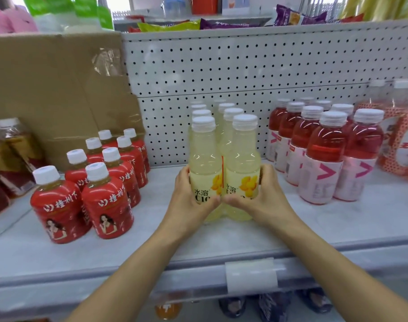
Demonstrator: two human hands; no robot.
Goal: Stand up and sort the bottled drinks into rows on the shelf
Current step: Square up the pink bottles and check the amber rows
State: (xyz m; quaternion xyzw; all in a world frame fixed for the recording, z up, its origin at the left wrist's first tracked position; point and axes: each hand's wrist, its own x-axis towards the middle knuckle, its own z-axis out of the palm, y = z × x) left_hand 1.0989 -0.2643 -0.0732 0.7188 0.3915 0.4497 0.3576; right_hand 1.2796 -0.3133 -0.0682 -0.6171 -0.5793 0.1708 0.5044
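Head view: you stand facing a pale shelf (221,242) backed by a white pegboard panel (221,66), and both of your hands are on the yellow drinks at its middle. Your left hand (189,198) wraps its fingers around the lower body of the left front yellow bottle (204,159), thumb across the label. Your right hand (265,196) grips the right front yellow bottle (243,156) the same way, and the two thumbs nearly meet between the labels. Both bottles stand upright, touching side by side on the shelf, at the head of two rows of yellow bottles (221,112) that run back toward the pegboard. To your left, a group of red-labelled bottles (105,182) with white caps stands upright in two rough rows, in front of a flattened cardboard box (54,84) leaning against the back. Farther left sit amber bottles (10,154) in clear wrap. To your right, pink-labelled bottles (323,159) of red drink stand in two rows, well apart from your hands, with red-patterned bottles (398,135) beside them at the edge. A clear price-tag holder (251,275) clips onto the shelf's front lip below your wrists.
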